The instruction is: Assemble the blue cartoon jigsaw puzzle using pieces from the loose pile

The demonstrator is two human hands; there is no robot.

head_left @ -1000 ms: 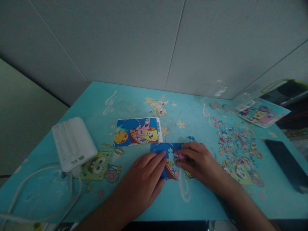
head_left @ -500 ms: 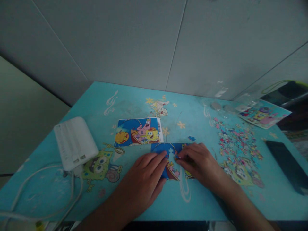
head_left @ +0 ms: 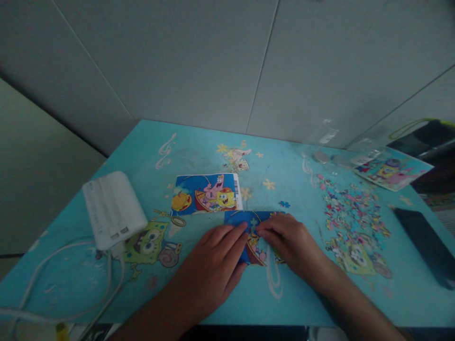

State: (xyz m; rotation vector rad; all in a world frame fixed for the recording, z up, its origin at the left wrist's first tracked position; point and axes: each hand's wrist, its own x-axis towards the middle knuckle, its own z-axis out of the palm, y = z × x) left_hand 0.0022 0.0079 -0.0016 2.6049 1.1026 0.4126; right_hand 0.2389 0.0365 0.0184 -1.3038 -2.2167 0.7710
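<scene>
The partly built jigsaw (head_left: 256, 250) lies flat on the table under both hands, its blue upper edge showing just beyond the fingertips. The left hand (head_left: 213, 265) rests on its left portion, spread open and palm down, fingers straight and pressing the pieces; it grips nothing. The right hand (head_left: 289, 244) covers the right portion with its fingers bent and the tips drawn together at a pale cross-shaped gap in the blue, right by the left hand's fingertips (whether a piece sits under those tips cannot be told).

Just beyond the left hand's fingers lies a printed picture card (head_left: 208, 193) showing the same cartoon scene. A single blue piece (head_left: 284, 204) sits just beyond the right hand. Out to the right of the right hand, a scatter of loose pieces (head_left: 351, 213) spreads across the turquoise table (head_left: 199, 147), with a second picture card (head_left: 391, 171) beyond it and a dark flat slab (head_left: 423, 241) further right. Well to the left of the left hand sits a white power bank (head_left: 113, 208), its cable (head_left: 64, 265) trailing toward the near edge.
</scene>
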